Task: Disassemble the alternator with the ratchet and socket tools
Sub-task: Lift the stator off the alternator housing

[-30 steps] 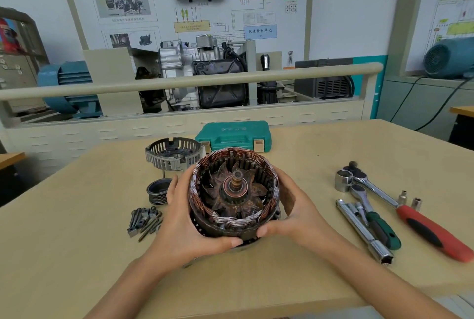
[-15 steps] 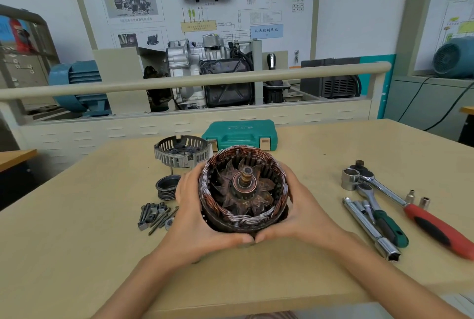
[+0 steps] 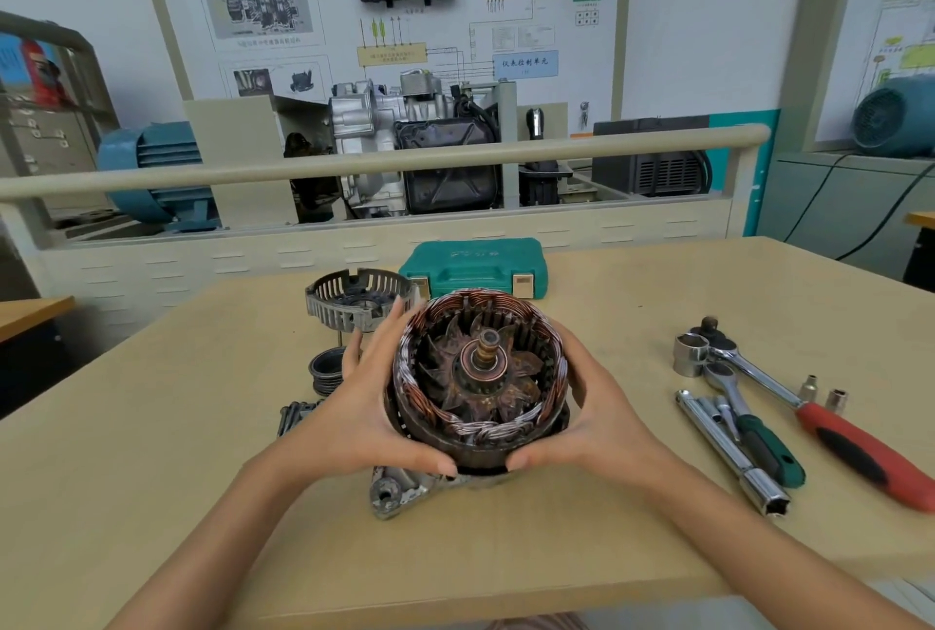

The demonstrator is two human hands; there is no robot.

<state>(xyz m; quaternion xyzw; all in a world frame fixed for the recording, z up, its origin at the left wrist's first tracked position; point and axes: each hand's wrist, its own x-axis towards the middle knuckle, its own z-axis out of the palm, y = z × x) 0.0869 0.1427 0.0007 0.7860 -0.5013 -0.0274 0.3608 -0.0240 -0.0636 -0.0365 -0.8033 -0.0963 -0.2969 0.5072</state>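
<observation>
Left of the grip, removed parts lie on the counter (image 3: 152, 452): bolts (image 3: 296, 414), a black ring (image 3: 328, 370) and the slotted end cover (image 3: 354, 303). These steps appear done. At centre, the left hand (image 3: 377, 406) and right hand (image 3: 589, 419) are clamped around the copper winding ring (image 3: 480, 376), which sits above the lower housing (image 3: 399, 490). The rotor (image 3: 485, 366) remains inside. Right of the grip, the ratchets (image 3: 749, 371) and sockets (image 3: 822, 391) lie untouched. Separating ring, rotor and housing appears to remain.

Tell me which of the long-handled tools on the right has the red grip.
The ratchet lying farthest right; its red and black grip points toward the table's near right edge. The ratchet beside it has a green grip, and the extension bar is bare metal.
</observation>
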